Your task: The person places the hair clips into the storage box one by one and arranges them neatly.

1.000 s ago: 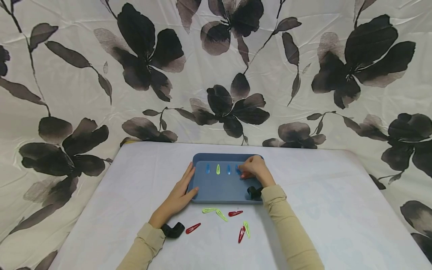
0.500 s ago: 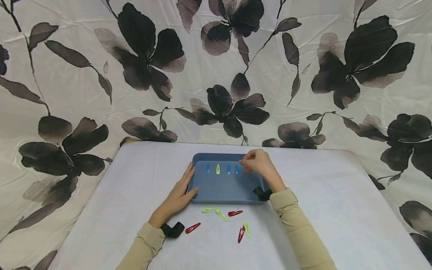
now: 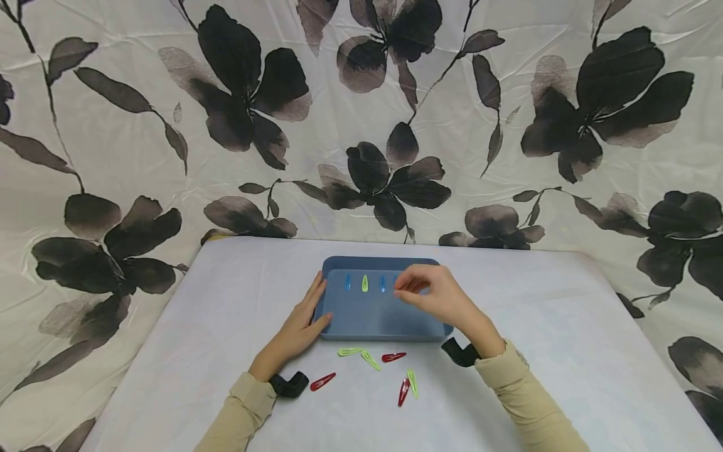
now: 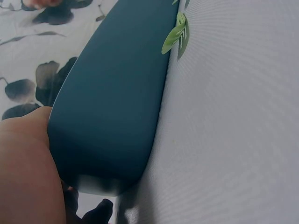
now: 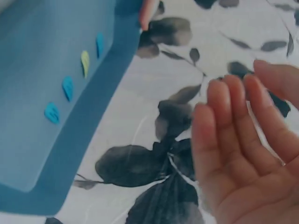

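Observation:
My left hand [image 3: 299,326] rests along the left rim of a blue-grey tray [image 3: 390,320], fingers straight and thumb at the front corner. In the tray a row of snap hair clips lies near the far side: a blue clip [image 3: 347,282], a lime-green clip [image 3: 364,284], another blue clip [image 3: 383,284] and a third blue clip [image 5: 52,113], partly hidden by my right hand in the head view. My right hand [image 3: 435,292] hovers over the tray's right part. In the right wrist view its fingers [image 5: 229,116] are loosely bent with nothing between them.
On the white table in front of the tray lie three lime-green clips [image 3: 371,360] and three red clips [image 3: 323,382], two of them side by side. A black wrist piece [image 3: 460,353] hangs at each cuff. Floral cloth [image 3: 373,125] covers the wall behind.
My right hand has let go of the rightmost blue clip, leaving it in the row. It has lifted and come back towards me. The left hand has stayed on the tray.

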Tool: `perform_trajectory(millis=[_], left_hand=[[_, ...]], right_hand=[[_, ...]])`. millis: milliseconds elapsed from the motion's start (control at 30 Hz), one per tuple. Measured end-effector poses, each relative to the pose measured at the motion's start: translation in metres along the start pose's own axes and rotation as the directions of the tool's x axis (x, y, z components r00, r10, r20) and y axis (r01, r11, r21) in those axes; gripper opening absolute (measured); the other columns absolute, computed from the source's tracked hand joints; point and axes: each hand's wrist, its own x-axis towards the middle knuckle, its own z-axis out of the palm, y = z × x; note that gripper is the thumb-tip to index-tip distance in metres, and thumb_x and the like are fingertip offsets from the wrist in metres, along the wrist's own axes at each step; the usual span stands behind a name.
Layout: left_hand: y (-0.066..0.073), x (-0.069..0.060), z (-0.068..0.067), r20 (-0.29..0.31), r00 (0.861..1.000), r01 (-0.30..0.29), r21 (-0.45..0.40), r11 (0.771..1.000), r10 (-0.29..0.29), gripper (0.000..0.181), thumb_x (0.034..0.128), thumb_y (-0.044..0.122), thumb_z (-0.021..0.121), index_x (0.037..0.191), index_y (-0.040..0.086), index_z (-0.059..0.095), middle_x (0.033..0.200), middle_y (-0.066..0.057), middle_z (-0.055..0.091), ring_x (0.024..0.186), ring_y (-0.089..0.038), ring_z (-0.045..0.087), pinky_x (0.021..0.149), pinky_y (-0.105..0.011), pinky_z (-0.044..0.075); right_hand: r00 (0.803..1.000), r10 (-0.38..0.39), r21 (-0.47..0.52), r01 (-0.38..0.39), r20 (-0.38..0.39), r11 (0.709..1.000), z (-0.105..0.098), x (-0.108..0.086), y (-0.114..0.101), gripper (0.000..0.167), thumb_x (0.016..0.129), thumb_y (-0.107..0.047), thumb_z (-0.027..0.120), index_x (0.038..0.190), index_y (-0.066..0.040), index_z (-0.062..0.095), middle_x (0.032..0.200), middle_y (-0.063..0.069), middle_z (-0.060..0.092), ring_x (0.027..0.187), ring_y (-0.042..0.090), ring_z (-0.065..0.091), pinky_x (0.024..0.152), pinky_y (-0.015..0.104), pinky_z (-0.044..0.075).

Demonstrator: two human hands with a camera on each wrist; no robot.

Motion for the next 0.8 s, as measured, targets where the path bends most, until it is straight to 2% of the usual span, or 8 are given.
perform_trajectory(millis=[100, 200, 333, 467, 600, 800], left_hand=[[0.0, 0.0, 0.0, -0.003, 1.0, -0.005, 0.003, 1.0, 0.005, 0.073, 0.0998, 0.017, 0.057, 0.157, -0.001, 0.016, 0.166, -0.012, 0.003, 0.151, -0.031, 0.009, 0.115, -0.061, 0.016], [-0.001, 0.0, 0.0, -0.006, 1.0, -0.015, 0.005, 1.0, 0.015, 0.073, 0.0999, 0.017, 0.057, 0.157, -0.003, 0.016, 0.166, -0.014, 0.004, 0.151, -0.032, 0.009, 0.115, -0.061, 0.016], [-0.002, 0.0, 0.001, -0.007, 1.0, -0.021, 0.008, 1.0, 0.021, 0.072, 0.1001, 0.017, 0.057, 0.157, -0.003, 0.016, 0.166, -0.015, 0.004, 0.151, -0.032, 0.01, 0.114, -0.062, 0.017], [-0.003, 0.0, 0.001, -0.007, 1.0, -0.012, 0.011, 1.0, 0.012, 0.072, 0.1003, 0.017, 0.056, 0.157, -0.002, 0.016, 0.166, -0.013, 0.004, 0.151, -0.031, 0.01, 0.114, -0.062, 0.017], [-0.004, 0.0, 0.001, -0.005, 1.0, -0.013, 0.015, 1.0, 0.013, 0.072, 0.1003, 0.018, 0.056, 0.157, -0.002, 0.016, 0.166, -0.012, 0.003, 0.151, -0.032, 0.01, 0.114, -0.062, 0.018], [-0.004, 0.0, 0.002, -0.01, 1.0, -0.022, 0.016, 1.0, 0.022, 0.072, 0.1, 0.016, 0.057, 0.157, -0.002, 0.017, 0.166, -0.013, 0.004, 0.151, -0.032, 0.01, 0.114, -0.062, 0.018]], right_hand=[[0.992, -0.118, -0.014, 0.119, 0.048, 0.993, 0.003, -0.011, -0.001, 0.01, 0.087, -0.004, 0.075, 0.093, -0.011, 0.073, 0.089, -0.003, 0.069, 0.078, 0.01, 0.063, 0.072, 0.033, 0.055], [0.968, -0.228, -0.04, 0.234, 0.109, 0.972, 0.005, -0.022, 0.0, 0.014, 0.086, -0.001, 0.075, 0.094, -0.012, 0.072, 0.09, 0.0, 0.069, 0.079, 0.01, 0.063, 0.071, 0.033, 0.055], [0.932, -0.295, -0.103, 0.321, 0.208, 0.941, 0.01, -0.039, 0.005, 0.024, 0.082, 0.005, 0.075, 0.095, -0.014, 0.071, 0.094, -0.001, 0.068, 0.085, 0.01, 0.063, 0.072, 0.031, 0.055], [0.918, -0.252, -0.176, 0.315, 0.308, 0.933, 0.017, -0.057, 0.012, 0.028, 0.079, 0.009, 0.076, 0.095, -0.014, 0.072, 0.099, -0.006, 0.067, 0.092, 0.009, 0.062, 0.079, 0.028, 0.054], [0.904, -0.172, -0.201, 0.266, 0.39, 0.943, 0.027, -0.07, 0.019, 0.027, 0.078, 0.012, 0.075, 0.091, -0.012, 0.074, 0.099, -0.008, 0.066, 0.094, 0.008, 0.061, 0.082, 0.025, 0.053], [0.892, -0.108, -0.199, 0.214, 0.438, 0.956, 0.04, -0.079, 0.033, 0.028, 0.078, 0.011, 0.074, 0.088, -0.015, 0.075, 0.097, -0.012, 0.065, 0.094, 0.004, 0.059, 0.082, 0.022, 0.052]])
